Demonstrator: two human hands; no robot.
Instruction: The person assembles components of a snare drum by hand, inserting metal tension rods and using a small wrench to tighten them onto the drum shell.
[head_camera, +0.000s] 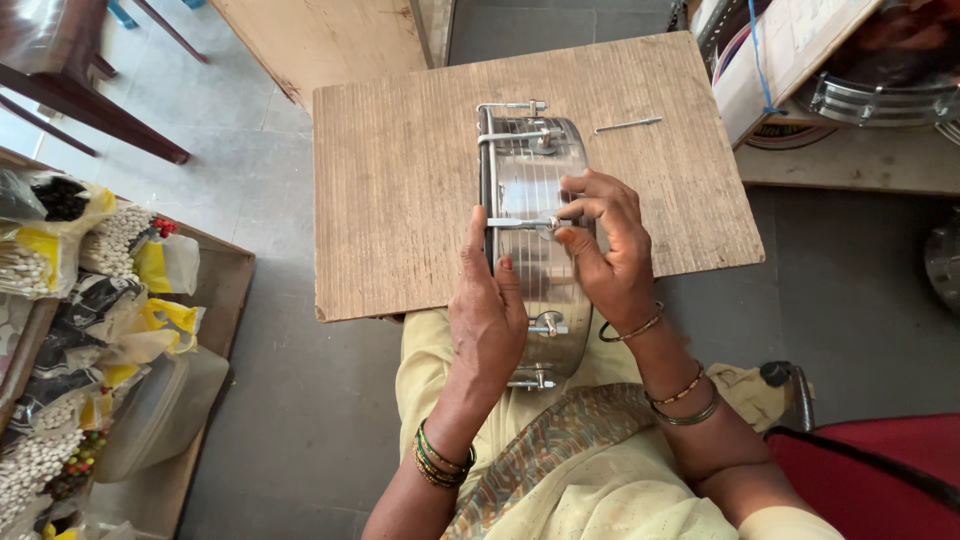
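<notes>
One metal drum shell (535, 230), on edge, pointing away.

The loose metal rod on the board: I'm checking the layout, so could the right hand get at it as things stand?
Probably yes: the loose metal rod lies bare on the wooden board, beyond the right hand, nothing between them, though that hand now pinches a hook on the metal drum shell.

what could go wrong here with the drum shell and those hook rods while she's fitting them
1. The metal drum shell stands on its edge, partly past the near edge of the wooden board, steadied by the left hand; it might roll or tip if that hand lets go.
2. The right hand pinches a small fitting on the hook rod; it could slip and drop.
3. The loose rod lies near the board's far edge and might roll off.
</notes>
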